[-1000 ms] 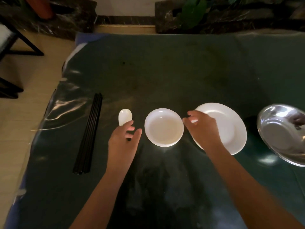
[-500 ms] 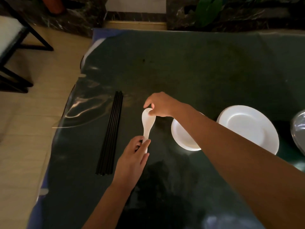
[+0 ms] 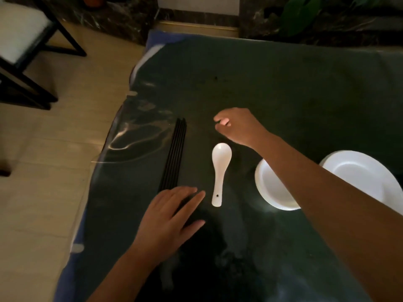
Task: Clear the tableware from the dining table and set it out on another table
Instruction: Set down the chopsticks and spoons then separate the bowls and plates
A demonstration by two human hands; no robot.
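A white ceramic spoon (image 3: 219,171) lies flat on the dark green table (image 3: 283,88), bowl end away from me, with neither hand on it. Left of it lie several black chopsticks (image 3: 175,151) in a tight bundle. My left hand (image 3: 169,221) rests flat with fingers spread over the near ends of the chopsticks. My right hand (image 3: 236,126) hovers beyond the spoon, fingers loosely curled, holding nothing. A small white bowl (image 3: 272,188) sits right of the spoon, partly hidden by my right forearm. A white plate (image 3: 362,177) lies at the right edge.
The table's left edge (image 3: 104,153) has a clear plastic cover that hangs over a tiled floor. A dark-framed chair (image 3: 24,51) stands at the far left. Dark stone planters with green leaves (image 3: 303,14) run behind the table.
Both hands have let go of the spoon, which now lies on the table. My left hand moved left onto the chopsticks' near ends; my right hand lifted away beyond the spoon. The view shifted left.
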